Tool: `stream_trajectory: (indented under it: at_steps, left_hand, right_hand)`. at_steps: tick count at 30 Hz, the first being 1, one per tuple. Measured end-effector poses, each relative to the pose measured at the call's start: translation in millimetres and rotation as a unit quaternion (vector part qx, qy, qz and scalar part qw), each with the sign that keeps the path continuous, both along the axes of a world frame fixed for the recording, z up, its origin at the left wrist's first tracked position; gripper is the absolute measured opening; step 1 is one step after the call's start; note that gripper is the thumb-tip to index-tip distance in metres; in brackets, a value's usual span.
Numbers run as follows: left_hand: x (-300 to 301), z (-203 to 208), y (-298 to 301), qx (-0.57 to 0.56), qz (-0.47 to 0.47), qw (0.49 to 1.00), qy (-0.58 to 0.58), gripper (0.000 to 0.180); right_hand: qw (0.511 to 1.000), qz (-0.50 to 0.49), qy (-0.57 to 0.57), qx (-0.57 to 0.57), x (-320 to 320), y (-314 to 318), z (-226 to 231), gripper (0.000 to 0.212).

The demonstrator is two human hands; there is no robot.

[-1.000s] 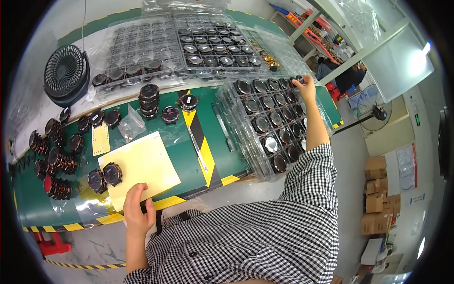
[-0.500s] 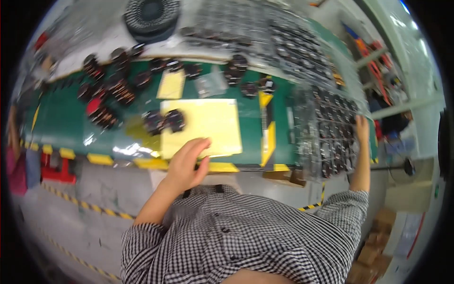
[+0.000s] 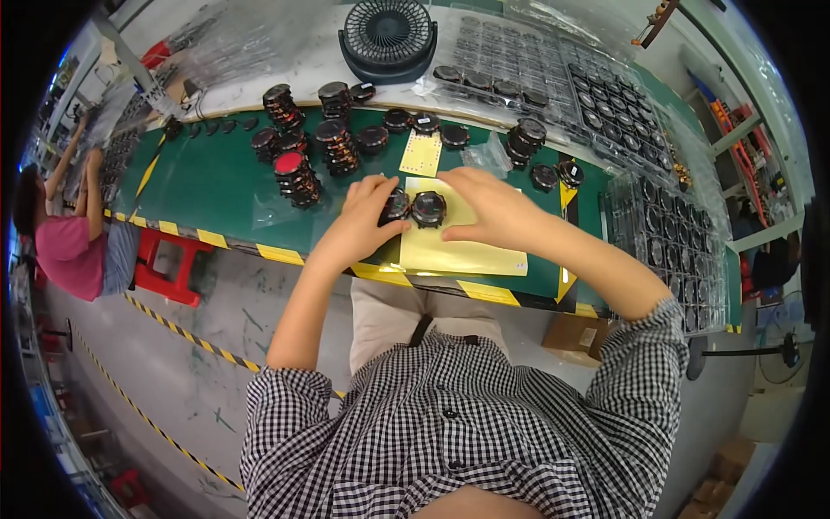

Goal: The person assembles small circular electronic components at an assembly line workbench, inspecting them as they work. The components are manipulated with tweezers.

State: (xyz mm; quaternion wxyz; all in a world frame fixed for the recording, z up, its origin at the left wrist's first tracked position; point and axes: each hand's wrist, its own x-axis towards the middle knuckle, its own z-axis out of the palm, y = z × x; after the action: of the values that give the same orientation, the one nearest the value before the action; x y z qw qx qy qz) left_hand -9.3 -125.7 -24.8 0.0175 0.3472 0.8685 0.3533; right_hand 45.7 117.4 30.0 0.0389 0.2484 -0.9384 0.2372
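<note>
Two round black watch cases lie side by side at the left part of a yellow sheet point(image 3: 484, 251) on the green bench. My left hand point(image 3: 359, 216) curls its thumb and fingers around the left watch case point(image 3: 396, 206), hiding part of it. Over the sheet, my right hand point(image 3: 494, 208) is open, thumb and forefinger spread on either side of the right watch case point(image 3: 429, 209) without visibly closing on it. Stacks of similar watch cases point(image 3: 337, 147) stand beyond my left hand, one stack topped by a red disc point(image 3: 290, 163).
A clear tray of watch cases point(image 3: 666, 233) sits at the bench's right end; more trays point(image 3: 609, 104) lie behind. At the back stands a black fan point(image 3: 388, 39). A small dotted yellow card point(image 3: 420, 154) and clear bag point(image 3: 488, 156) lie beyond the sheet. Another person point(image 3: 73, 225) sits far left.
My right hand has come from the tray at the right to the right watch case. My left hand has moved from the sheet's near edge onto the left watch case. The view has shifted.
</note>
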Motion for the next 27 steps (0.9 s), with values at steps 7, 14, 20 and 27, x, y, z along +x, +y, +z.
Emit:
stream_trajectory:
  at_steps: [7,14,20,27]
  left_hand:
    - [-1,14,5,0.091,0.033,0.995,0.017,0.056]
    - [-16,37,52,0.320,0.003,0.894,-0.313,0.060]
    - [-30,24,107,0.395,-0.012,0.802,-0.447,0.049]
    - [-27,14,123,0.380,-0.015,0.801,-0.461,0.039]
  right_hand:
    - [0.995,-0.014,-0.066,-0.073,-20,-8,-22,0.052]
    - [0.801,-0.069,-0.183,-0.566,-15,25,-29,0.053]
    - [0.688,-0.115,-0.255,-0.669,-8,51,-35,0.042]
    - [0.729,-0.167,-0.196,-0.634,-4,57,-42,0.034]
